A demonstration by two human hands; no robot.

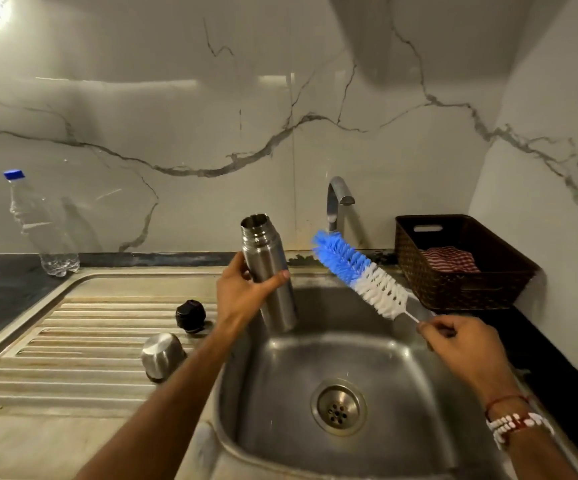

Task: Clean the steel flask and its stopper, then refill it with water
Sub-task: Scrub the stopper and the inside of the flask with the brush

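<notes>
Figure: two-handed hold above the sink [401, 375]. We note the left forearm reaching up from the lower left, its wrist bent back. The left hand [242, 292] grasps the steel flask [270, 271] round its middle. The thumb lies across the near wall and the fingers [240, 266] curl round the far side. The flask's open, threaded mouth stands above those fingers, tilted slightly leftward, and its base hangs below the thumb over the basin's left edge.

The right forearm enters from the lower right, with bead bracelets [516, 424] at the wrist. The right hand [460, 344] is closed in a pinch on the thin handle of the bottle brush [360, 271]. From the pinching fingertips [426, 329] the bristle head slants up and to the left, white bristles nearest the fingertips and blue at the far tip. We see that tip near the flask's shoulder, clear of it and outside the mouth.

Below and left of the left hand's fingers, on the ribbed drainboard [72, 341], sit the black stopper [190, 315] and, nearer us, an inverted steel cup [162, 355]. Neither is touched.

Beyond the brush stands the tap [337, 199]. Beyond the right hand's fingers a woven basket [453, 282] holds a striped cloth [450, 259]. Far left of the left hand stands a clear plastic bottle [45, 230].
</notes>
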